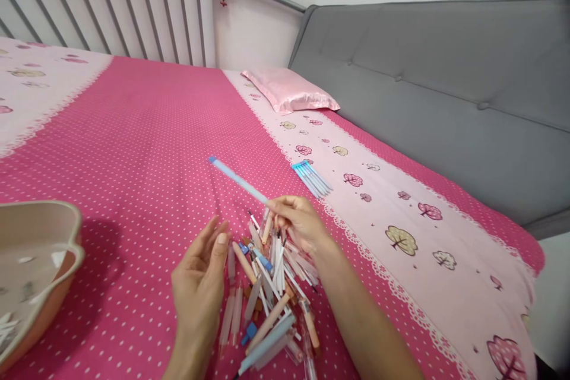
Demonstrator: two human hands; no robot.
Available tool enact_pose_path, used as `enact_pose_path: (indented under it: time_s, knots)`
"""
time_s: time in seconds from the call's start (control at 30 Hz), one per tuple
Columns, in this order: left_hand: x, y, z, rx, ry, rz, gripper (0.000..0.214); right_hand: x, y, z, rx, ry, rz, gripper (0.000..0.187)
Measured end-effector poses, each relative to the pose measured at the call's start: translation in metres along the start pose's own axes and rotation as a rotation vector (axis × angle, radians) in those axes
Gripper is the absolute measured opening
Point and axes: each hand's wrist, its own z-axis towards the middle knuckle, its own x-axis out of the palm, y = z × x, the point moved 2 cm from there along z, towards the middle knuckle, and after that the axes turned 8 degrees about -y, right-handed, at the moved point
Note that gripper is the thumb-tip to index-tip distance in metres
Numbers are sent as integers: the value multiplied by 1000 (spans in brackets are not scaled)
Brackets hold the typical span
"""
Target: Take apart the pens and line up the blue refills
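Observation:
My right hand pinches the lower end of a slim, light-blue pen, whose darker blue end points up and to the left. Beside it, my left hand is held open over the near side of the pile, its fingers apart with nothing between them. Beneath and between both hands lies a loose heap of pen parts: clear, peach and blue barrels, white refills and small blue and brown pieces. Beyond my right hand, a neat row of several light-blue pens lies on the bedspread.
A heart-shaped basin with small white pieces inside stands at the left. Everything rests on a pink dotted bedspread. A pink pillow lies against the grey headboard. A white radiator and a pipe run along the wall.

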Motion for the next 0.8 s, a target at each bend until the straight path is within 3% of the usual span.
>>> enact_pose_path:
  time_s: [0.07, 0.13, 0.37, 0.47, 0.6, 0.8]
  knots:
    - [0, -7, -4, 24, 24, 16, 49, 15, 3, -14, 60, 181, 33, 32]
    - [-2, -12, -6, 60, 26, -4, 49, 24, 6, -26, 75, 279, -53, 31]
    - [-9, -16, -1, 90, 114, -91, 39, 30, 20, -47, -63, 409, -500, 24]
    - [-13, -17, 0, 111, 60, -104, 35, 28, 21, -47, -167, 409, -706, 27]
    - [-16, -17, 1, 125, -22, -108, 30, 31, 14, -43, -403, 291, -1063, 33]
    - [-10, -13, -4, 63, 83, -47, 38, 46, -10, -44, -571, 276, -1327, 24]
